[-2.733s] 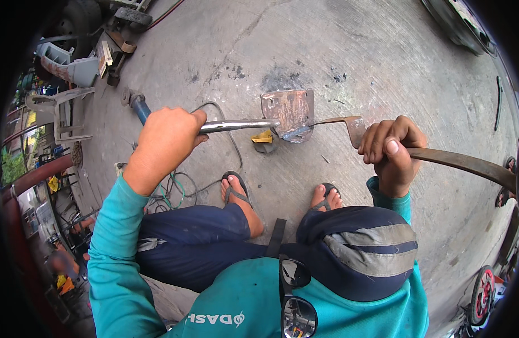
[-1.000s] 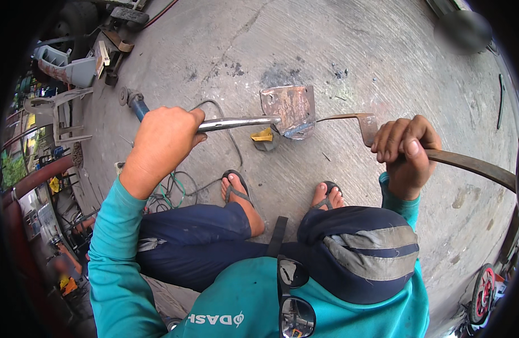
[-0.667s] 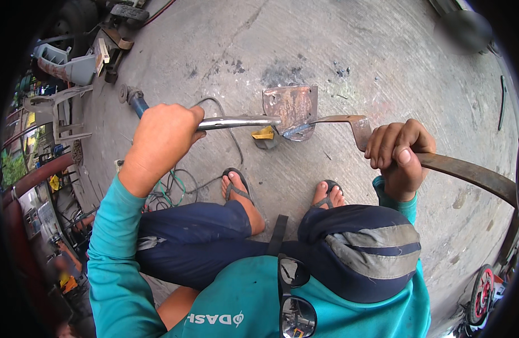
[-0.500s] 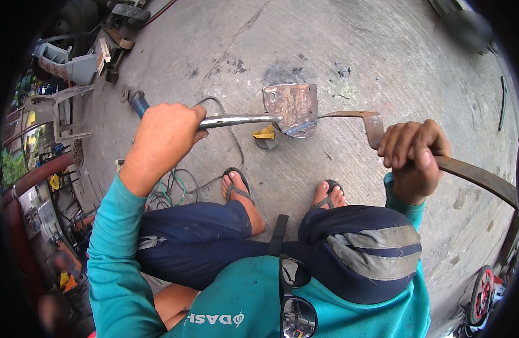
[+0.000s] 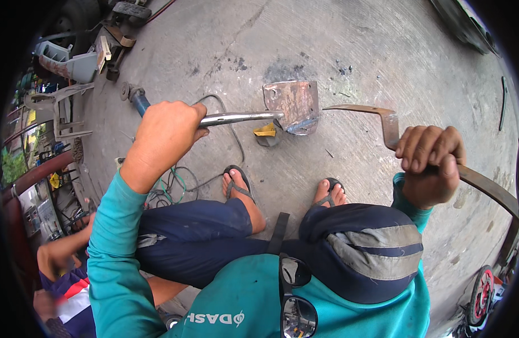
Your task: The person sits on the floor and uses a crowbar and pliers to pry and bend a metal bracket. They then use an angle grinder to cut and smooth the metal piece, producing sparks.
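Observation:
My left hand [image 5: 172, 132] is closed around a shiny metal bar [image 5: 242, 117], whose far end reaches the left edge of a rusty steel plate [image 5: 293, 104]. The plate has small holes and a bluish strip along its lower edge. In my right hand [image 5: 431, 160] is a long flat steel bar [image 5: 487, 188] with a stepped bend. Its thin tip points left, just short of the plate's right side. Beside the plate's lower left corner sits a small yellow and grey piece [image 5: 265, 134]. A blue angle grinder [image 5: 138, 101] lies behind my left hand, partly covered by it.
A dark cable [image 5: 232, 138] loops over the concrete floor [image 5: 349, 152] near my sandalled feet. Plastic chair [image 5: 59, 110] and scrap parts stand at the left. Another person's arm [image 5: 65, 245] shows at lower left. A wheel [image 5: 465, 25] is at upper right.
My right hand has moved right with the flat bar, and the bar's tip has drawn away from the plate. A person has appeared at lower left. The left hand has barely moved.

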A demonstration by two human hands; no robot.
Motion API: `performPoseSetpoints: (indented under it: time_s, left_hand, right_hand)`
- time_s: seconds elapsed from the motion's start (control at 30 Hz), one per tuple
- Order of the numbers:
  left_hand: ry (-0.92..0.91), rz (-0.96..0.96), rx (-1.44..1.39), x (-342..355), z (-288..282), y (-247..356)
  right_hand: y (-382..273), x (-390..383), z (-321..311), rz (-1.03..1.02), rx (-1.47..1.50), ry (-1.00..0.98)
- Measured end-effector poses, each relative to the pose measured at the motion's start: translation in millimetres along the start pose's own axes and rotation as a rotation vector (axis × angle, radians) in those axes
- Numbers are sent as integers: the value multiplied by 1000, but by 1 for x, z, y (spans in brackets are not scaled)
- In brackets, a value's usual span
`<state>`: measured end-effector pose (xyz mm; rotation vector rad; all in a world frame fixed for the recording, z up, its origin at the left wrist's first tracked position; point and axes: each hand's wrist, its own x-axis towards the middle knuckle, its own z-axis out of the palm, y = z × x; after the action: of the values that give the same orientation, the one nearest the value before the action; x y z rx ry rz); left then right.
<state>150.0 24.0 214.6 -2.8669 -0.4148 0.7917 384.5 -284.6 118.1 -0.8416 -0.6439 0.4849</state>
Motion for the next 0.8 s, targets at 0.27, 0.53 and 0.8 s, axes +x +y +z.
performPoseSetpoints:
  time_s: [0.27, 0.53, 0.8]
  left_hand:
    - [-5, 2, -1, 4, -4, 1]
    - [-47, -41, 19, -4, 2, 2]
    - [-9, -2, -9, 1, 3, -1]
  right_hand:
    - [29, -18, 7, 118, 3, 113]
    - [-7, 2, 6, -5, 54, 1]
    - [20, -9, -1, 78, -4, 79]
